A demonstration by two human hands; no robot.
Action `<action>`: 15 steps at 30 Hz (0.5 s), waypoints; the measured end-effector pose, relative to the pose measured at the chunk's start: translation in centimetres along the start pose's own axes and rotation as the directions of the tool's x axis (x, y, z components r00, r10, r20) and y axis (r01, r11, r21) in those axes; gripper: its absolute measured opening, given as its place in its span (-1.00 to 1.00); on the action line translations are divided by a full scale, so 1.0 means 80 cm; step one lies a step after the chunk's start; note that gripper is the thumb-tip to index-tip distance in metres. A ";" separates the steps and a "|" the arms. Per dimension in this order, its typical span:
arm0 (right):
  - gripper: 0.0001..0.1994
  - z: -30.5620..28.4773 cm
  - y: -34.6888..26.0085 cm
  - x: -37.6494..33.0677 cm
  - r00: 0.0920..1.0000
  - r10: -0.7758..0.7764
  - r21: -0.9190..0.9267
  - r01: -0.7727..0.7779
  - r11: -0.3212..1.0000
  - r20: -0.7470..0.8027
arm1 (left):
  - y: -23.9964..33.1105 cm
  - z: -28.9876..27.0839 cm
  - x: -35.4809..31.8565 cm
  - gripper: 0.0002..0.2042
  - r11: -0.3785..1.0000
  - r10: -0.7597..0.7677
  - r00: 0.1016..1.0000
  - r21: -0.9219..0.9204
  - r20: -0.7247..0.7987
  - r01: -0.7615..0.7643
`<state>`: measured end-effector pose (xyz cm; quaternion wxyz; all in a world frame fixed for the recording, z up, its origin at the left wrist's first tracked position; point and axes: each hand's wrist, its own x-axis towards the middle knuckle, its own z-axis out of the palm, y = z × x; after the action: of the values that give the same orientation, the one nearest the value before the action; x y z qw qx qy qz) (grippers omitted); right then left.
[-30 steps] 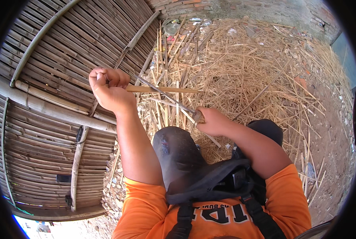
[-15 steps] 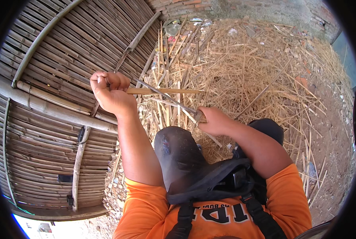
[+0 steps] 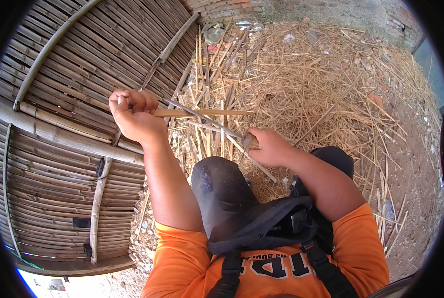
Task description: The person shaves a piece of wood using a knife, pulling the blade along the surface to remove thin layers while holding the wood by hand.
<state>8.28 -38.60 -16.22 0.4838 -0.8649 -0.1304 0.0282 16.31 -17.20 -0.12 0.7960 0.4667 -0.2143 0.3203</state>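
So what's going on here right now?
A person is working with a strip and a knife. The left hand grips one end of the pale strip, which points to the right. The right hand holds the knife by its handle, with the blade crossing the strip; whether they touch is hard to tell. Straw litters the ground beyond.

Bright daylight, lower-left glare (image 3: 92, 284) (almost pure white), strong fisheye curvature.

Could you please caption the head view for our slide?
Left hand holds a bamboo strip, right hand a long knife crossing it.
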 end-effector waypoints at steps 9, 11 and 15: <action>-0.58 0.007 0.003 -0.003 0.992 -0.077 0.356 0.107 0.929 -0.097 | 0.001 -0.006 0.001 -0.95 1.000 0.013 1.000 0.012 0.014 -0.013; -0.57 0.004 0.003 -0.005 0.987 -0.103 0.302 0.136 0.944 -0.123 | 0.002 -0.006 0.001 -0.95 1.000 0.004 1.000 0.018 -0.006 -0.003; -0.56 -0.003 0.002 0.005 0.988 0.028 -0.023 -0.024 0.999 0.152 | 0.001 -0.009 0.002 -0.94 0.998 0.009 0.999 0.058 -0.047 -0.006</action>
<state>8.71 -38.81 -16.21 0.4630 -0.8669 -0.1559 0.0990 16.36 -16.46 -0.31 0.7858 0.4810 -0.1879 0.3404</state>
